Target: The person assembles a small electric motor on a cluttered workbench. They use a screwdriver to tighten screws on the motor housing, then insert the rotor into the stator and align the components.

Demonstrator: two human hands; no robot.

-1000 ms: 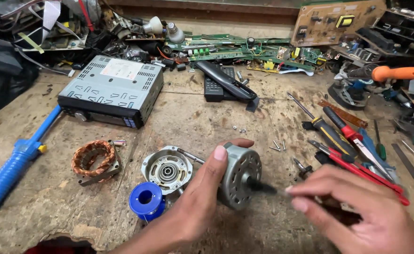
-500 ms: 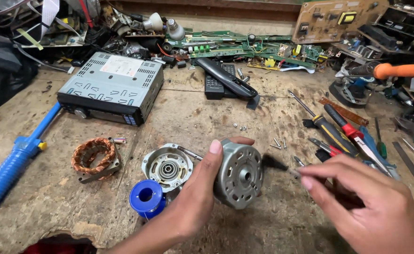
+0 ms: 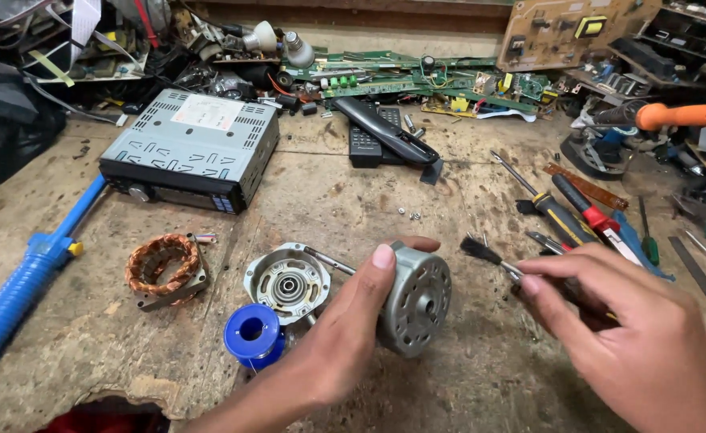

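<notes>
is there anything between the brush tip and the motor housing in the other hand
Nothing visible. The right hand holds the small brush with only open air between its bristles and the round motor housing, held by the left hand.

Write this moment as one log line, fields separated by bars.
left hand: holds motor housing | right hand: holds small brush beside it

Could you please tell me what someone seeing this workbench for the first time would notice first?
At centre, the left hand holds up a round grey metal motor housing, and the right hand points a small black-bristled brush at it. Left of them on the worn wooden bench lie a copper-wound stator coil, a blue spool and a grey car stereo unit.
</notes>
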